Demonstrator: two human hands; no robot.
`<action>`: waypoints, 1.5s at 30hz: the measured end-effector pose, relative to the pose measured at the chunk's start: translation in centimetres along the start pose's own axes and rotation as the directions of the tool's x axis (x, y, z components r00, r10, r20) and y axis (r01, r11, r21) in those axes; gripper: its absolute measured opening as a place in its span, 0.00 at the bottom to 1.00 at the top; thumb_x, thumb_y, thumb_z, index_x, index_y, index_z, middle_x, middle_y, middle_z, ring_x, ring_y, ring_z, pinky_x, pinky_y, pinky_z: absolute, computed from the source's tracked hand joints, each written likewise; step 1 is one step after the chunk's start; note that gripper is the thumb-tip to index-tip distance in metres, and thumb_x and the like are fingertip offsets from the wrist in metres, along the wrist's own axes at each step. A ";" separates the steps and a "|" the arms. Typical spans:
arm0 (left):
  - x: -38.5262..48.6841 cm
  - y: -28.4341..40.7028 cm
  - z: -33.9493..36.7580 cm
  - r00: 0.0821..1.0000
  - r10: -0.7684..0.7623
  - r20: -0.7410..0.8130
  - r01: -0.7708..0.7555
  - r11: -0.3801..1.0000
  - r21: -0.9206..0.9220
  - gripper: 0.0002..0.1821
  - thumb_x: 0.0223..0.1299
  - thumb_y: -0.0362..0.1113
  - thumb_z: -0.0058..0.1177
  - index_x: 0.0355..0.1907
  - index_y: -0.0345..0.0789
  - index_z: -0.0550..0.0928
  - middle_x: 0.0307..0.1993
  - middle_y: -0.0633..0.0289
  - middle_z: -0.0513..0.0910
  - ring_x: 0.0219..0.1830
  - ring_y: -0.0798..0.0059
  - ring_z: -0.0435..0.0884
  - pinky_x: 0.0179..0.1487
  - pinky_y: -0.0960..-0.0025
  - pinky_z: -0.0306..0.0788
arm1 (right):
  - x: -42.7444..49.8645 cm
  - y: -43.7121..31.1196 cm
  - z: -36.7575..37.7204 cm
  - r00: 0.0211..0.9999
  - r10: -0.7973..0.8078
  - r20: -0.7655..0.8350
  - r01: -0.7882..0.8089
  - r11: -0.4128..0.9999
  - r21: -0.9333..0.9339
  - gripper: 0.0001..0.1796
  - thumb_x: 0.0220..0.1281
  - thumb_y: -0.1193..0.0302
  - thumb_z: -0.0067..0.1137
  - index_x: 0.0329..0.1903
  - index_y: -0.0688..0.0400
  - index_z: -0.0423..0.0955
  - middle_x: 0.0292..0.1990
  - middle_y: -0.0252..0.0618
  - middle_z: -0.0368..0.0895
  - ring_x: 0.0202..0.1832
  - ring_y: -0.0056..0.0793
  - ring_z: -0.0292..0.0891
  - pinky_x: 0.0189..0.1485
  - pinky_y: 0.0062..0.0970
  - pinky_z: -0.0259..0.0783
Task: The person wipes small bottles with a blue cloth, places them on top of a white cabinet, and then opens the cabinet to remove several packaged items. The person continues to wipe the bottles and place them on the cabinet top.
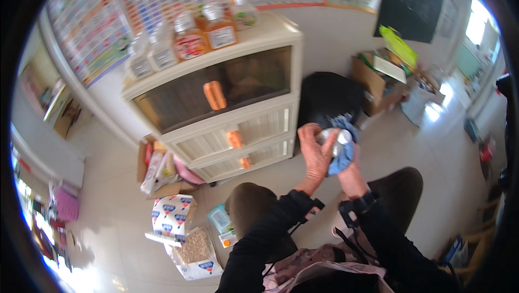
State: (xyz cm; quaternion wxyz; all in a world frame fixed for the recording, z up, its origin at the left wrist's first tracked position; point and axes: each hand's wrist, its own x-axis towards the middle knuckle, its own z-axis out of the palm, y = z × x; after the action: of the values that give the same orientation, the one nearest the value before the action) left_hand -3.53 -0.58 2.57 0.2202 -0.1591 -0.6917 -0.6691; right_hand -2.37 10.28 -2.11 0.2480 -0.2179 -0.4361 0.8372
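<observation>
In front of me, to the right of a cream plastic cabinet [239,118], my left hand [316,153] grips a clear bottle with a white cap [344,136]. A blue cloth [342,159] lies around the bottle's right and lower side. My right hand [353,167] holds the cloth against the bottle from behind, its fingers mostly hidden. Several bottles stand on the cabinet top, among them an orange-coloured bottle [219,29] with a white cap and another orange-coloured bottle [189,40] with a pink label.
A black bin or bag [330,94] stands behind my hands, beside a filled cardboard box [367,84]. On the floor at lower left are an open box of packages [142,159], a bag of granules [196,248] and a pack of wipes [220,218]. My knees are below.
</observation>
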 end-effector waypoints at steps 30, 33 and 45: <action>1.7 4.1 -2.7 0.565 -0.224 0.794 0.417 0.908 -0.040 0.29 0.43 0.40 0.73 0.47 0.27 0.80 0.37 0.63 0.82 0.38 0.78 0.80 0.46 0.72 0.75 | 1.9 -10.4 2.0 0.715 -0.012 0.699 0.649 0.386 -0.656 0.22 0.50 0.65 0.70 0.46 0.63 0.76 0.39 0.53 0.83 0.40 0.47 0.79 0.47 0.34 0.74; 1.6 3.6 -2.2 0.616 -0.247 0.748 0.579 0.786 -0.216 0.28 0.47 0.41 0.70 0.50 0.28 0.79 0.40 0.63 0.82 0.41 0.78 0.79 0.49 0.72 0.74 | 1.6 -9.1 1.8 0.794 -0.437 0.423 0.574 0.307 -0.759 0.18 0.54 0.67 0.69 0.44 0.63 0.75 0.33 0.39 0.80 0.35 0.25 0.75 0.42 0.29 0.73; -1.3 -0.3 0.6 0.926 -0.321 0.201 0.370 0.878 -0.304 0.20 0.54 0.38 0.63 0.44 0.32 0.72 0.34 0.58 0.77 0.37 0.75 0.74 0.43 0.68 0.72 | -5.1 -1.0 1.5 0.981 -0.154 0.117 0.177 0.957 -0.231 0.14 0.70 0.67 0.55 0.55 0.56 0.73 0.45 0.31 0.76 0.48 0.21 0.72 0.51 0.24 0.70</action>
State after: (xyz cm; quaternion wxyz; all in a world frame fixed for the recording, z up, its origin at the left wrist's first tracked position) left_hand -2.63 0.10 1.64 0.0160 -0.1159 -0.5985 -0.7925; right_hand 0.97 6.79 0.28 0.2674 -0.1679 -0.5626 0.7641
